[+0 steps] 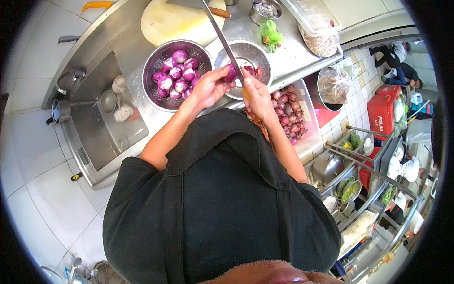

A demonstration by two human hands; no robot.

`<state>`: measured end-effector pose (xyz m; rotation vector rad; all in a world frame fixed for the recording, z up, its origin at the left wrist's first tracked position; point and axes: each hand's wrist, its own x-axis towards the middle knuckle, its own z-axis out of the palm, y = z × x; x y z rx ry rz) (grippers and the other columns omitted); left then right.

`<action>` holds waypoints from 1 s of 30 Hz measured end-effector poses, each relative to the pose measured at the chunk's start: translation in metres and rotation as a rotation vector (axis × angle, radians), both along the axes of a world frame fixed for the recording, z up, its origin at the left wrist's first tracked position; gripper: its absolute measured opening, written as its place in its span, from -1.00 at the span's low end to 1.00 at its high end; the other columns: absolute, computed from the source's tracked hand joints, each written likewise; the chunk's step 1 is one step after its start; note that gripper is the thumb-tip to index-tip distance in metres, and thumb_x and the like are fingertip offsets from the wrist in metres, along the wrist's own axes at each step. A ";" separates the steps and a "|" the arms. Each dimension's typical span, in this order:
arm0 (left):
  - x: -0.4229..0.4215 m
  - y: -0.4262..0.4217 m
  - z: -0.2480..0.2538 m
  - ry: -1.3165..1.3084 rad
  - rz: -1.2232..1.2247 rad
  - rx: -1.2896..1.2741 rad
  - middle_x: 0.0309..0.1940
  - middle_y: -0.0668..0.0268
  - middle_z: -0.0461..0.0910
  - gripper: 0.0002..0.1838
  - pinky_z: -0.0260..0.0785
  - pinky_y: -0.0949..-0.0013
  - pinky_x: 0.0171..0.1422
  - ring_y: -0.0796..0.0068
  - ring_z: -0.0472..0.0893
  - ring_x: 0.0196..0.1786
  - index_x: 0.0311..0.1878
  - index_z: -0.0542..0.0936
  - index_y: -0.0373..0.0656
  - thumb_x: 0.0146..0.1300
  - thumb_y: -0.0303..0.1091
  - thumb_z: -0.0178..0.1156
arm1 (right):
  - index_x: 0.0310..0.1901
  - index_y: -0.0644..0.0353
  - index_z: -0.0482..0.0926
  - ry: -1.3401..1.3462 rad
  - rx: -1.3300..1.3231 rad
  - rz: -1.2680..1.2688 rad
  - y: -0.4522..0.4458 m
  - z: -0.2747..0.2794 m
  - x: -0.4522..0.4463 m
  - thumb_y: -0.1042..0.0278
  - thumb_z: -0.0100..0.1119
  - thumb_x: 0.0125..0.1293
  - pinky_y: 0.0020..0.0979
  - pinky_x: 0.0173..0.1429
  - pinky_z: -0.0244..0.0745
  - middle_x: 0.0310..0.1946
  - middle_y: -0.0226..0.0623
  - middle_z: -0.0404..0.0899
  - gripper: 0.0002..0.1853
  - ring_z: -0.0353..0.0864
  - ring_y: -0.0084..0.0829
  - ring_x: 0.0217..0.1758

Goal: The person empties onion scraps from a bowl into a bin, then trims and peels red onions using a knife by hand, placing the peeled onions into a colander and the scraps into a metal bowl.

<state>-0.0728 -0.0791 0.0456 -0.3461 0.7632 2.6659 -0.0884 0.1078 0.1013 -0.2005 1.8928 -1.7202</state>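
Observation:
My left hand (211,88) is closed around a peeled purple onion (230,74), above the near edge of a perforated metal colander (248,48). In my right hand (257,96) is a long knife (220,36), its blade pointing up and away, against the onion. Reddish onion skins lie in the colander beneath the hands. To the left, a larger perforated bowl (150,57) holds several peeled onions (180,85). Unpeeled red onions (289,113) fill a clear plastic bin (309,118) below the counter's edge, right of my right hand.
A sink (90,124) with a small metal bowl is at the left. Beyond the colanders sit a round cutting board (163,21), a green bag (270,35) and a lidded plastic container (321,42). At the right are metal racks, a red cooler (380,113) and other people.

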 end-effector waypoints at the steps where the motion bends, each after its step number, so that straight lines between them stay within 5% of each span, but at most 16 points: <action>1: 0.000 0.000 0.001 0.012 -0.006 -0.071 -0.12 0.31 0.66 -0.70 0.44 0.46 -0.22 0.49 0.62 -0.23 0.10 0.60 -0.26 0.43 -0.28 0.19 | 0.43 0.31 0.30 0.002 0.004 -0.006 -0.001 0.000 0.001 -0.08 -0.07 0.55 -0.57 -0.59 0.18 -0.71 -0.60 0.27 -0.34 0.24 -0.71 -0.70; 6: 0.002 0.013 0.015 0.128 0.112 -0.495 -0.17 0.37 0.66 -0.58 0.44 0.50 -0.17 0.63 0.58 -0.24 0.21 0.55 -0.30 0.34 -0.34 0.28 | 0.45 0.21 0.31 0.029 -0.009 -0.006 0.002 0.001 0.003 -0.13 -0.12 0.55 -0.56 -0.60 0.17 -0.71 -0.57 0.26 -0.35 0.23 -0.70 -0.71; 7: 0.003 0.012 0.018 0.256 0.123 -0.773 -0.20 0.39 0.66 -0.51 0.43 0.52 -0.16 0.69 0.56 -0.24 0.24 0.54 -0.28 0.28 -0.33 0.35 | 0.45 0.18 0.31 0.008 0.001 0.009 0.006 0.007 0.001 -0.15 -0.15 0.55 -0.56 -0.60 0.17 -0.72 -0.56 0.26 -0.35 0.23 -0.69 -0.72; 11: 0.005 0.017 0.031 0.258 0.125 -0.809 -0.18 0.37 0.65 -0.49 0.46 0.52 -0.12 0.68 0.57 -0.21 0.23 0.53 -0.28 0.23 -0.36 0.39 | 0.45 0.12 0.34 -0.066 0.002 0.032 0.014 0.009 -0.006 -0.20 -0.19 0.55 -0.55 -0.60 0.16 -0.72 -0.53 0.27 -0.34 0.23 -0.68 -0.72; 13: 0.007 0.020 0.043 0.267 0.161 -0.824 -0.16 0.35 0.66 -0.50 0.47 0.51 -0.06 0.65 0.59 -0.17 0.21 0.54 -0.30 0.23 -0.36 0.40 | 0.13 0.16 0.36 -0.022 0.005 0.016 0.012 0.009 -0.006 -0.24 -0.21 0.54 -0.53 -0.61 0.16 -0.74 -0.51 0.28 -0.44 0.24 -0.65 -0.73; 14: 0.007 0.022 0.047 0.272 0.180 -0.832 -0.15 0.34 0.66 -0.50 0.48 0.51 -0.03 0.64 0.61 -0.15 0.21 0.54 -0.31 0.23 -0.37 0.40 | -0.18 0.17 0.39 0.026 0.019 -0.004 0.008 0.007 -0.005 -0.28 -0.25 0.53 -0.51 -0.63 0.16 -0.75 -0.48 0.30 -0.43 0.26 -0.61 -0.74; 16: 0.007 0.026 0.040 0.266 0.208 -0.879 -0.11 0.31 0.66 -0.51 0.47 0.49 0.04 0.62 0.61 -0.08 0.19 0.54 -0.33 0.22 -0.38 0.40 | -0.40 0.22 0.50 0.081 0.054 -0.076 0.006 0.001 -0.004 -0.27 -0.22 0.53 -0.50 -0.62 0.16 -0.75 -0.46 0.33 -0.35 0.27 -0.59 -0.73; 18: 0.007 0.025 0.034 0.281 0.171 -0.857 -0.11 0.30 0.65 -0.49 0.45 0.51 0.00 0.61 0.60 -0.11 0.22 0.51 -0.32 0.23 -0.38 0.39 | -0.23 0.28 0.64 0.097 0.093 -0.176 0.006 -0.003 -0.007 -0.17 -0.09 0.54 -0.52 -0.58 0.16 -0.71 -0.48 0.36 -0.42 0.27 -0.62 -0.69; 19: 0.007 0.022 0.033 0.300 0.121 -0.813 -0.12 0.31 0.64 -0.46 0.42 0.53 -0.07 0.62 0.59 -0.17 0.26 0.48 -0.31 0.24 -0.37 0.37 | -0.50 0.21 0.50 0.069 0.159 -0.182 0.008 0.003 -0.009 -0.26 -0.10 0.51 -0.49 -0.58 0.20 -0.72 -0.43 0.38 -0.35 0.32 -0.58 -0.69; 26: 0.003 0.000 0.010 0.167 -0.044 -0.263 -0.05 0.35 0.61 -0.49 0.34 0.53 -0.19 0.60 0.59 -0.10 0.28 0.43 -0.20 0.30 -0.34 0.29 | -0.55 0.18 0.43 0.007 0.217 -0.078 0.013 0.007 -0.017 -0.41 -0.14 0.44 -0.48 -0.60 0.23 -0.76 -0.40 0.36 -0.27 0.33 -0.54 -0.73; 30: 0.002 0.002 0.012 0.132 -0.012 -0.363 -0.06 0.34 0.61 -0.48 0.39 0.51 -0.21 0.61 0.59 -0.11 0.28 0.43 -0.21 0.26 -0.43 0.32 | -0.09 0.33 0.68 -0.020 0.133 -0.043 0.010 0.006 -0.011 -0.32 -0.13 0.49 -0.50 -0.59 0.24 -0.71 -0.44 0.39 -0.28 0.33 -0.62 -0.70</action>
